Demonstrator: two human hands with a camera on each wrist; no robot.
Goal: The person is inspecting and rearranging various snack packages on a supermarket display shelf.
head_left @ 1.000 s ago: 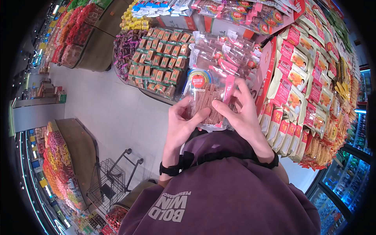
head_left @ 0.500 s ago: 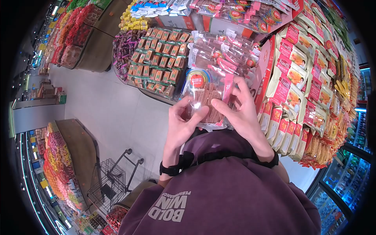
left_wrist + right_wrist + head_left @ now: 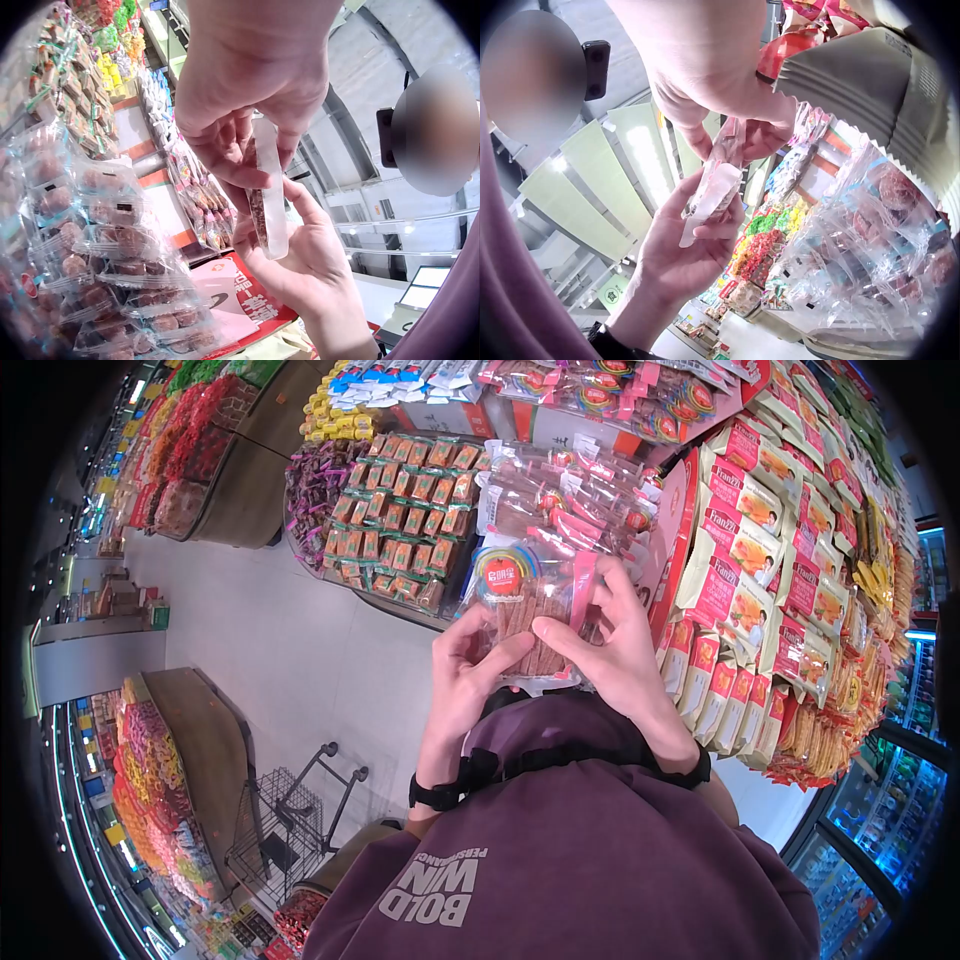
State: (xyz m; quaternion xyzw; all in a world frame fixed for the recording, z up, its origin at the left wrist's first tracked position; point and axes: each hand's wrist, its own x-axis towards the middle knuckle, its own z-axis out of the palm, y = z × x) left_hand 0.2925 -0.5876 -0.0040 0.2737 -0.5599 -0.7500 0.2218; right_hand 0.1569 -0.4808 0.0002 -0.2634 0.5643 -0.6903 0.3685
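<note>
A clear plastic pack of reddish-brown snack sticks (image 3: 545, 600), with a red and rainbow logo on its front, is held up in front of the body. My left hand (image 3: 465, 670) grips its left side, thumb across the front and fingers behind. On the opposite side my right hand (image 3: 618, 655) holds it the same way, its thumb on the front near the left thumb. Seen edge-on in the left wrist view, the pack (image 3: 274, 217) is thin and flat between both hands. Similar packs (image 3: 570, 490) lie on the display just beyond it.
Rows of small wrapped snacks (image 3: 410, 510) fill the display to the left. Cream and pink bags (image 3: 740, 560) are stacked on the right. A wire shopping cart (image 3: 280, 820) stands on the floor at lower left, near a curved candy stand (image 3: 195, 740).
Both hands keep their grip. The pack has tipped slightly, its logo sitting a little lower in the head view, and the right thumb has shifted slightly left.
</note>
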